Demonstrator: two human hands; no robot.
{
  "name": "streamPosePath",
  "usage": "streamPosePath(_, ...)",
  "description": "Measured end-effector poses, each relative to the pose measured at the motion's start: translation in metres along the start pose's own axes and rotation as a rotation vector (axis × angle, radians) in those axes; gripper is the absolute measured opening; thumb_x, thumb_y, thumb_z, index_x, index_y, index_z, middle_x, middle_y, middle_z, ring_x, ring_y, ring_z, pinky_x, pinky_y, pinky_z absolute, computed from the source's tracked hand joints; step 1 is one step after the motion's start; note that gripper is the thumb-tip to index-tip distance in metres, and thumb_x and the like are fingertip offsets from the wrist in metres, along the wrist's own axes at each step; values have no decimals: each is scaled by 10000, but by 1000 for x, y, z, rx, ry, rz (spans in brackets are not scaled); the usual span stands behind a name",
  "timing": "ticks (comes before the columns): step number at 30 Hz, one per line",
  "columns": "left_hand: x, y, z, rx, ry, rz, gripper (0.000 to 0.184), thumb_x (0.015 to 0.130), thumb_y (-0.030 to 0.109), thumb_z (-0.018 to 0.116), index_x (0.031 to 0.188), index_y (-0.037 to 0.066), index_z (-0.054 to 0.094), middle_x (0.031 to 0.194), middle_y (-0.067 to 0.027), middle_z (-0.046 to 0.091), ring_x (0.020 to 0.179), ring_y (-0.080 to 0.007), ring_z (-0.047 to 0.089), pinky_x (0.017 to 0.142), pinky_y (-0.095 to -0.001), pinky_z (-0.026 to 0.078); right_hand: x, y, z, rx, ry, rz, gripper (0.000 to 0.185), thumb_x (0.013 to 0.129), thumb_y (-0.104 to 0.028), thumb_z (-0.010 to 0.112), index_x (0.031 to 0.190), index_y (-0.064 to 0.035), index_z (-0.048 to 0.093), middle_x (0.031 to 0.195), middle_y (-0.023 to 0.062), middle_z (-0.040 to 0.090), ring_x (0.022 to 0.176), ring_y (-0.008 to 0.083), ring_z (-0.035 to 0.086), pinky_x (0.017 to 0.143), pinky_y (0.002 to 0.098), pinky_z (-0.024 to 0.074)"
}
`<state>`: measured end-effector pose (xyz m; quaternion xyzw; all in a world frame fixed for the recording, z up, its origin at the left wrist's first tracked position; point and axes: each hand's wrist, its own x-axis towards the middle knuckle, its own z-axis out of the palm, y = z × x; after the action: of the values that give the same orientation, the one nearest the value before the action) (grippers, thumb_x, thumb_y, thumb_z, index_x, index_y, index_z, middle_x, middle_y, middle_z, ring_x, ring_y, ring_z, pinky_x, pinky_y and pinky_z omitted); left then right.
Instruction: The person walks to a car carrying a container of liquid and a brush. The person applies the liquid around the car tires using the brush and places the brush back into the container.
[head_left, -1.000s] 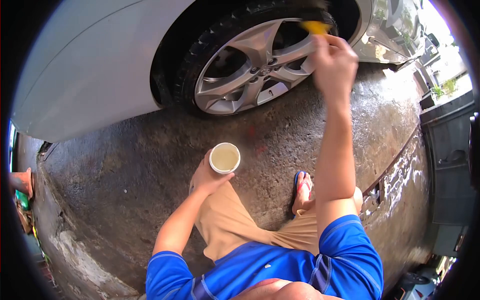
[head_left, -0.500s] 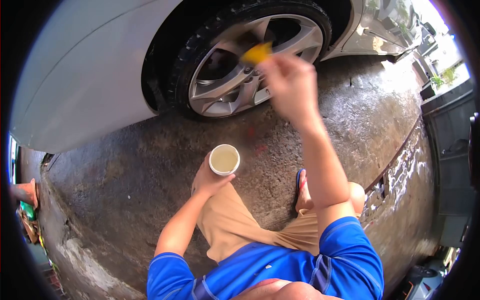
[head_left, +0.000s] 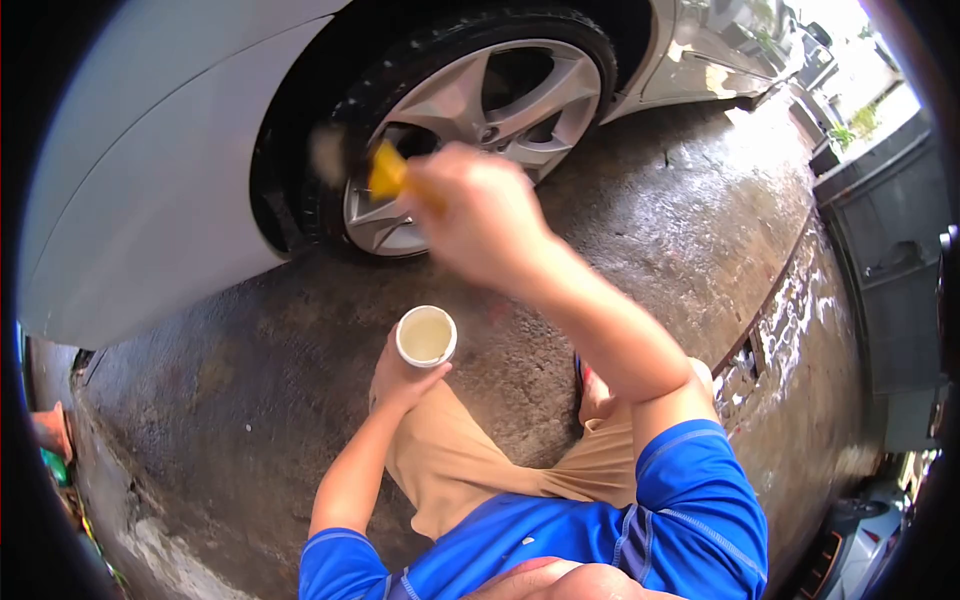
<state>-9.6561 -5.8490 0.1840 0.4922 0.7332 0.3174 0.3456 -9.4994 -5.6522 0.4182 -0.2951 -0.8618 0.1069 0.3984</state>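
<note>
My right hand (head_left: 475,205) is closed round the yellow handle of a paintbrush (head_left: 388,172), and motion smears both. The brush's pale, blurred bristle end lies over the left side of the tyre (head_left: 335,110); whether it touches the rubber I cannot tell. Behind my hand is the silver alloy wheel (head_left: 450,100) of a car. Lower down, my left hand (head_left: 402,378) is wrapped round a white cup (head_left: 427,337) above my left knee. Pale, cloudy liquid shows inside the cup, which stands roughly upright.
Silver car bodywork (head_left: 170,170) curves round the wheel arch. Wet, dark concrete floor (head_left: 290,370) lies beneath me. A terracotta pot (head_left: 55,432) stands at the far left, a grey metal gate (head_left: 885,280) at the right. Another vehicle (head_left: 855,545) shows at bottom right.
My right hand has swept left and down with the paintbrush, from over the wheel's spokes to the tyre's left side. The view has shifted slightly; my left hand still holds the cup.
</note>
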Motion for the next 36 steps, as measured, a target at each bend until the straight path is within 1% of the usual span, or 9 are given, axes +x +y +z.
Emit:
streamPosePath(3,-5,16,-7,10,-30,-28,1033,693,339,998,1531,75,454,1481,-153,621,1370,-325,609,1141,-422,503,31,75,-62,83,213,235,304,980,-296,798,1125,-32,829,918,115,822,753,131,743,654,294,576)
streamPosePath(11,-24,11,-17,-34,16,-48,981,699,315,1003,1498,60,495,1422,-151,664,1344,-301,632,1124,-412,514,-5,294,-139,-298,326,823,372,930,-331,817,1120,-12,832,875,87,814,820,131,738,788,308,557)
streamPosePath(14,-27,19,-19,-40,4,-75,976,701,321,1002,1497,62,500,1422,-146,667,1346,-292,631,1127,-407,508,-2,253,-124,-162,474,648,369,902,-353,838,1129,-63,836,970,129,831,923,217,798,881,353,590)
streamPosePath(16,-25,18,-19,-28,26,-83,987,706,353,998,1509,75,495,1438,-137,660,1356,-300,624,1138,-410,500,12,162,-97,-143,496,463,355,947,-296,809,1176,-25,811,991,146,829,902,195,797,833,320,591)
streamPosePath(19,-20,4,-13,39,21,-56,1022,714,448,968,1539,99,478,1520,-149,586,1423,-307,564,1163,-425,484,9,74,-40,79,417,135,232,915,-88,819,1127,3,800,996,150,801,887,222,778,813,340,595)
streamPosePath(21,-19,7,-10,106,42,-69,1039,693,421,985,1538,97,474,1520,-143,581,1433,-299,554,1175,-421,472,-4,36,3,102,295,-82,252,834,-6,803,1083,-16,768,1007,168,756,826,325,755,747,397,615)
streamPosePath(26,-29,-15,-8,4,136,28,995,660,398,1017,1461,57,535,1418,-141,657,1323,-277,645,1121,-409,520,-67,16,117,164,-180,67,256,869,-81,729,1121,-36,741,1053,140,692,819,369,751,691,465,629)
streamPosePath(31,-50,-21,-15,56,153,-170,905,674,406,1014,1382,27,596,1300,-139,727,1215,-259,713,1077,-406,558,-150,87,226,94,-498,302,280,856,-73,713,1131,-33,687,1120,174,672,1025,398,724,852,516,604)
streamPosePath(36,-59,-2,7,125,137,-40,964,662,360,1027,1430,16,557,1361,-157,698,1257,-255,688,1101,-405,544,-215,227,247,-86,-392,763,320,901,-112,716,1214,-64,669,1190,190,689,1065,427,710,924,537,577)
